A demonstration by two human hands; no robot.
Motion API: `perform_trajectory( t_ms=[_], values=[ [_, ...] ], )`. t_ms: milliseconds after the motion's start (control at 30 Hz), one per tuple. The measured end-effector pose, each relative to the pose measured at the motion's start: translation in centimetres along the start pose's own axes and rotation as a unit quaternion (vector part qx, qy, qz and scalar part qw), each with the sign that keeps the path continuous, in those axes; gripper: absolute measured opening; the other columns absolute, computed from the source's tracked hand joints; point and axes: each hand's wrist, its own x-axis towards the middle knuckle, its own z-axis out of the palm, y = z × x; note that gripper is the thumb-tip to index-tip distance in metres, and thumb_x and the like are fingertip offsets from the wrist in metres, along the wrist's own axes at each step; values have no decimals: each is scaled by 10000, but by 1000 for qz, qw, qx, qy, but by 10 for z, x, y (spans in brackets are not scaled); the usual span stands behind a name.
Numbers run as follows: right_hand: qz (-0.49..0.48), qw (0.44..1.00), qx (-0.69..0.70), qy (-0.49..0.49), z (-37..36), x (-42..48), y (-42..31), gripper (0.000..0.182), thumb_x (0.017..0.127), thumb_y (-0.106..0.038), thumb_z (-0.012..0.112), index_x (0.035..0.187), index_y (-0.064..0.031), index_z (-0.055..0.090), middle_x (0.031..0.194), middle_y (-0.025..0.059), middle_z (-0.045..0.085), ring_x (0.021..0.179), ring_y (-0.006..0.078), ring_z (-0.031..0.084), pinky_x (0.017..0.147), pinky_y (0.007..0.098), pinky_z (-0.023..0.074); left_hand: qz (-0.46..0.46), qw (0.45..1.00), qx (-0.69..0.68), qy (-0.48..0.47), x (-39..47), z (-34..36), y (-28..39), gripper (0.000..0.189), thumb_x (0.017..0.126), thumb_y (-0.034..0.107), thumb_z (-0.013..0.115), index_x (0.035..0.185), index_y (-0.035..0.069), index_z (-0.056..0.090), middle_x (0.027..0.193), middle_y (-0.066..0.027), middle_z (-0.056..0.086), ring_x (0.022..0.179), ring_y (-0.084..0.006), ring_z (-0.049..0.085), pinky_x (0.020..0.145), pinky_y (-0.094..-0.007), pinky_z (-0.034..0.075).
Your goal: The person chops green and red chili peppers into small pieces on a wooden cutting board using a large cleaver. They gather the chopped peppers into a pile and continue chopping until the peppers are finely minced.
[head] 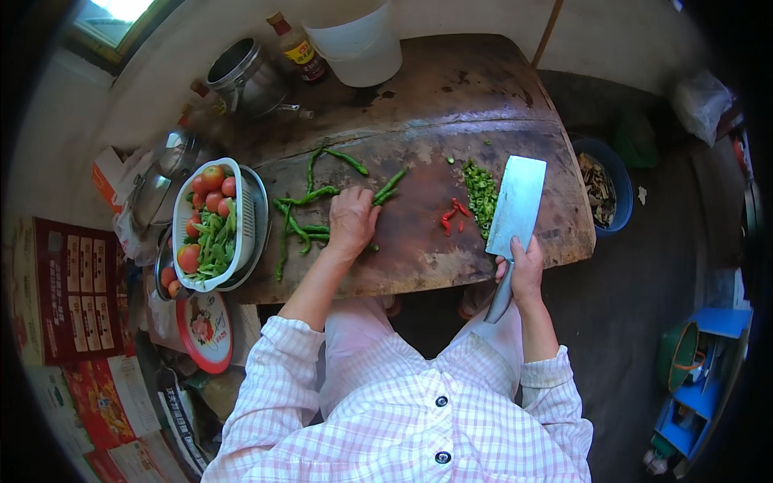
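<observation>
In my right hand (525, 268) is a cleaver (518, 199), gripped where the metal handle meets the blade. The blade points away from me and lies beside a pile of chopped green chili peppers (481, 190). A few small red chili peppers (450, 218) lie just left of that pile. My left hand (353, 220) rests on the wooden board (416, 259), its fingers curled over long green chili peppers (391, 186) whose ends stick out to the right. Several more whole green peppers (293, 220) are scattered around this hand; the palm hides part of them.
At left stands a white plastic basket (244, 241) of tomatoes and leafy greens. Along the back are a metal pot (244, 78), a sauce bottle (299, 51) and a white bucket (362, 51). A blue bin (623, 205) with scraps sits on the floor, right of the board.
</observation>
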Motion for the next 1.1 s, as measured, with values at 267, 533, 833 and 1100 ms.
perform_trajectory(
  t_ms=[267,533,833,1100],
  values=[
    [-6,999,-40,4,4,-2,-8,196,959,-234,450,1012,-46,471,653,75,561,404,120,499,363,261,433,57,997,44,14,40,-1,-60,337,729,144,681,1036,55,575,1200,-157,522,1074,-330,506,886,-435,390],
    [3,999,-47,12,5,-5,-9,195,960,-217,430,996,-31,473,679,85,563,429,113,508,382,258,435,82,990,95,-58,41,0,-35,381,738,161,675,1098,76,585,949,-106,561,923,-286,535,827,-408,412],
    [7,1000,-24,2,6,0,-8,166,959,-223,458,992,-61,469,657,71,569,407,119,511,349,264,439,3,999,-38,-13,14,29,86,449,750,261,686,1111,26,558,947,-113,535,905,-278,523,764,-390,428],
    [-74,964,-251,-53,24,-32,-43,226,914,-155,494,1088,-11,489,625,134,597,465,242,585,447,373,473,-50,996,-72,16,-4,23,122,650,772,300,681,1258,-54,434,1202,-185,498,1118,-327,464,965,-451,346]
  ],
)
